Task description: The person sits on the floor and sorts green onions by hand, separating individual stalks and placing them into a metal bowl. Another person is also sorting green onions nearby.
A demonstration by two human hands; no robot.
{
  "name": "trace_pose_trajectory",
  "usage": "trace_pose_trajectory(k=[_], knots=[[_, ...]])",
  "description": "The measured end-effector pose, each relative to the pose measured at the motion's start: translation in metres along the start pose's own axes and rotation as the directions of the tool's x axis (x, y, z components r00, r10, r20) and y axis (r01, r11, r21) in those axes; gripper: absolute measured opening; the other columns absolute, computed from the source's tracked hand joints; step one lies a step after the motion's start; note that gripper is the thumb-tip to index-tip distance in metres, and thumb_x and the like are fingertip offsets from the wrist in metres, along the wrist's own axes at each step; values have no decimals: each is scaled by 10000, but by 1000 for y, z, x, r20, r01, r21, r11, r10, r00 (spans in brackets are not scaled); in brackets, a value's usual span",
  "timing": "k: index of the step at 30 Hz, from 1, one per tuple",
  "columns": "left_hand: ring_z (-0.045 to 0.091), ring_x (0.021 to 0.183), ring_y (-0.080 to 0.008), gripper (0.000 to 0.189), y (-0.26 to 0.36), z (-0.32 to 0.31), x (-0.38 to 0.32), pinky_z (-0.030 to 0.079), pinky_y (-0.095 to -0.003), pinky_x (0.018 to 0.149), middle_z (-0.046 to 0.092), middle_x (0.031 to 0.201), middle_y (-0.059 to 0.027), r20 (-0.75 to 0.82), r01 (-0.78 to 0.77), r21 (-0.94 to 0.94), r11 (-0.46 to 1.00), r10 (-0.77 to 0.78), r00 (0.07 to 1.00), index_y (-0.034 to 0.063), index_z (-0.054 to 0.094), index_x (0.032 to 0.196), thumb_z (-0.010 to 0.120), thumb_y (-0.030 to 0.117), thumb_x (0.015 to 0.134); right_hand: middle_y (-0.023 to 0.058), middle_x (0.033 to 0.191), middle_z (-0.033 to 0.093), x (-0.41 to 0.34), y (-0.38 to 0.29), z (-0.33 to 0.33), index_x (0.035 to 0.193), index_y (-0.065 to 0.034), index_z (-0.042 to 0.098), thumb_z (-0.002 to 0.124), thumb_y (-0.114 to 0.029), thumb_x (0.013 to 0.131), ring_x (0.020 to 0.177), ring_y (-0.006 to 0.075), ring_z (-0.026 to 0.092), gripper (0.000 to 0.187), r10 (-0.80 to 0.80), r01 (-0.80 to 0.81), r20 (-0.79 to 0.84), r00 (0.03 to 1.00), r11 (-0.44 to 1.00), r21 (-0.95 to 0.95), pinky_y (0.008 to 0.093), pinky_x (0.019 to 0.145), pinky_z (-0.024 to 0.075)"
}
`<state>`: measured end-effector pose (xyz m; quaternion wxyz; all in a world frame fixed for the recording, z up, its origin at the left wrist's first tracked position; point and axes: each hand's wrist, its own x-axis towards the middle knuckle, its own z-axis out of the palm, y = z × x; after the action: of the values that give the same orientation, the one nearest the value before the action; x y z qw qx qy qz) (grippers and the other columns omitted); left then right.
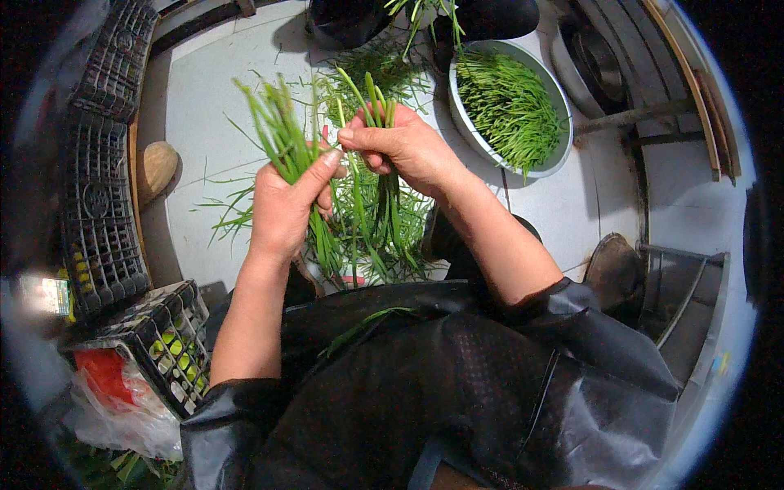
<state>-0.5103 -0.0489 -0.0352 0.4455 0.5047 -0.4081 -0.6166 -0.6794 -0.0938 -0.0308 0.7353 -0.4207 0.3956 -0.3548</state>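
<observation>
My left hand is closed around a bunch of long flat green leaves, probably garlic chives, with ends sticking out above and below the fist. Close beside it, my right hand grips a smaller bunch of the same greens; its pale stem ends point up and its leaves hang down. The thumbs and fingertips of both hands nearly meet over a thin stalk. Loose leaves and trimmings lie on the pale tiled floor below. To the right, an oval white basin holds many packed greens.
Black plastic crates stand along the left, one near my left forearm with a plastic bag. A tan rounded object rests by them. Another person's dark boots are at the top, beside more greens. Metal racks stand right.
</observation>
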Motion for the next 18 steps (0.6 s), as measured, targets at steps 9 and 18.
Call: trace_pose_trajectory(k=[9,18], knots=[[447,493,-52,239,17,-15,8,360,-196,438,566,708,-27,-154,-47,-66,997,36,987,-2,600,995,648,146,814,-23,584,483,-5,-4,4,748,-42,522,658,-122,788,479,37,415,163,53,-73,82,995,960,269,176,411,297],[467,527,-31,133,12,-7,-4,369,-195,470,584,653,20,-12,-163,180,970,168,986,14,653,884,658,128,816,-46,539,452,-5,4,14,760,-53,569,650,-167,806,443,39,404,147,151,-167,78,985,949,266,190,435,378]])
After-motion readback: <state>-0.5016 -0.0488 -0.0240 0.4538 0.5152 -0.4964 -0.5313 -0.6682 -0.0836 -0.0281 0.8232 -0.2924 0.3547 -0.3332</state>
